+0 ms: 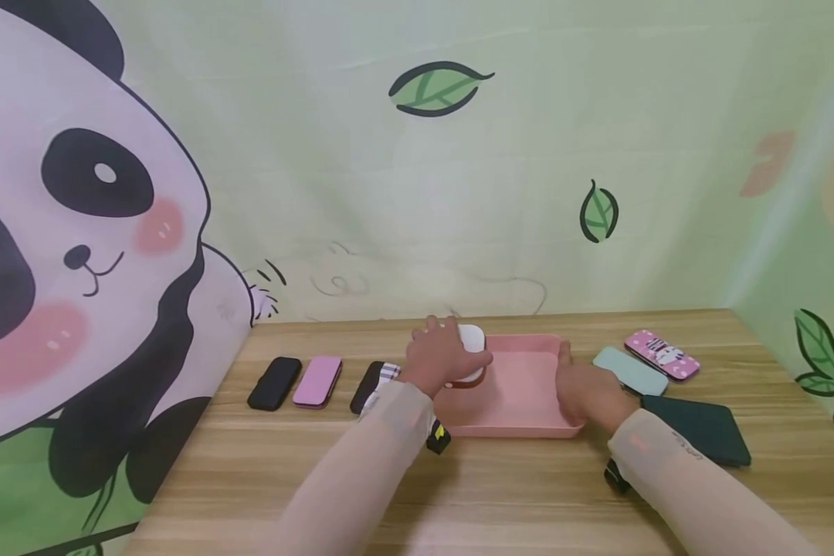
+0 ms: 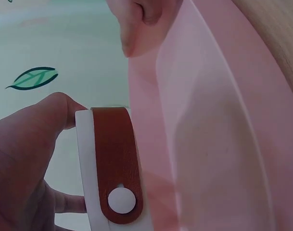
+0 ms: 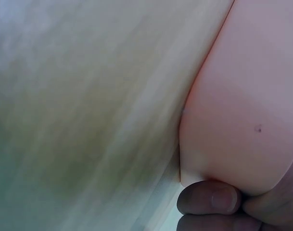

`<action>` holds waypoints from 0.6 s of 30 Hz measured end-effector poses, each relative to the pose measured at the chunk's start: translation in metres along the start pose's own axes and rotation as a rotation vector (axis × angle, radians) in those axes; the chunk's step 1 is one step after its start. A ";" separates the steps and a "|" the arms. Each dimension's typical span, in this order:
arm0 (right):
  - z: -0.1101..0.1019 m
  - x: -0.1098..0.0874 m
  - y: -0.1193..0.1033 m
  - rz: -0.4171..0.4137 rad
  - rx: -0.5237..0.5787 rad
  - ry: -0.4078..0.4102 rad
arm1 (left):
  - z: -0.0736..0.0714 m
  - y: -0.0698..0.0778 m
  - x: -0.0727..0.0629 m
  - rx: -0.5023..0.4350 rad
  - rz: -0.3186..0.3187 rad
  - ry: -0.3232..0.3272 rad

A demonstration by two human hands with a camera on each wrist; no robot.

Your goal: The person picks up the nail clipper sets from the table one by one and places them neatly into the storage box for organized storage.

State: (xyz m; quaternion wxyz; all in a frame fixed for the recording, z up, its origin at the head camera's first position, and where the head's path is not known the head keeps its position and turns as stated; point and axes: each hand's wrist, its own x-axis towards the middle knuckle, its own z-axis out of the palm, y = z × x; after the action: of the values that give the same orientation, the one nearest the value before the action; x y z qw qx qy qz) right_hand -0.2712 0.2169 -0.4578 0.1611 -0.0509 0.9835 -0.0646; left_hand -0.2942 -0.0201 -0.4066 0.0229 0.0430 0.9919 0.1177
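My left hand holds a white case over the left end of a shallow pink tray. Close up in the left wrist view, the case has a brown strap with a round white snap; thumb and fingers pinch its sides. At the tray's right end, my right hand grips the side wall. The right wrist view shows bent fingers against the pink wall. The tray's left end is partly hidden by my left hand and sleeve.
Left of the tray lie a black case, a pink case and a dark case with a plaid part. To the right are a mint case, a pink cartoon-printed case and a dark green flat rectangular item.
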 end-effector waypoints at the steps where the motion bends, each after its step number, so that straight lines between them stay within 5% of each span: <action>1: -0.001 0.000 -0.001 0.001 0.001 -0.001 | 0.001 0.000 0.001 0.002 -0.004 -0.003; 18: 0.002 0.002 0.001 -0.008 -0.033 0.021 | 0.022 0.004 0.015 0.019 -0.074 -0.049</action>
State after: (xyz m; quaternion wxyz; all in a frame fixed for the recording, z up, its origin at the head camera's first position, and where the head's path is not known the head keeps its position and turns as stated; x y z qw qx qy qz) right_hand -0.2728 0.2172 -0.4610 0.1497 -0.0569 0.9858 -0.0497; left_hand -0.3071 -0.0095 -0.4271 0.0513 0.0093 0.9930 0.1061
